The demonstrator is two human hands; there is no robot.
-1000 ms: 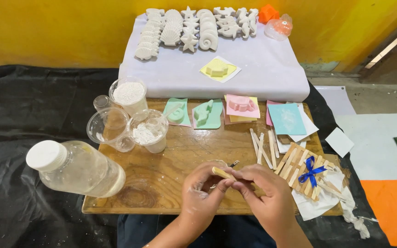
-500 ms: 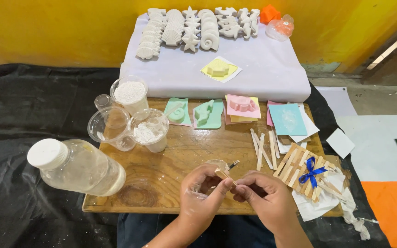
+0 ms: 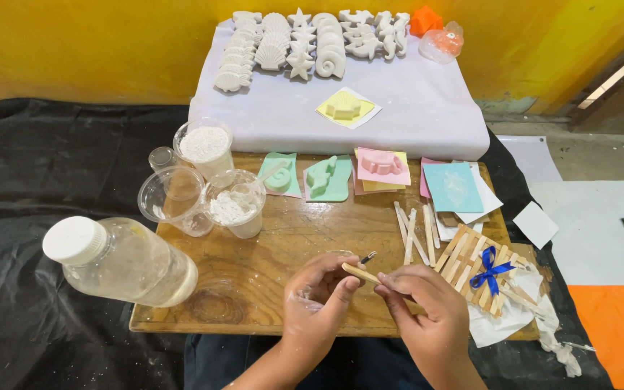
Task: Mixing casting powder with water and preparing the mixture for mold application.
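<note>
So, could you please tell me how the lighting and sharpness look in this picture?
Head view: even, soft light with faint shadows; the wooden board and plaster shapes are sharp; the bottle shows slight glare; straight edges bow toward the corners; the hands look sharp.

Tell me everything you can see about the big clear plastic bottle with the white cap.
The big clear plastic bottle lies on its side at the left edge of the light wooden board, partly over the black sheet. Its white screw cap, shut, points left. Cloudy liquid sits inside. Neither hand touches it; the clear plastic cups stand just behind it.
</note>
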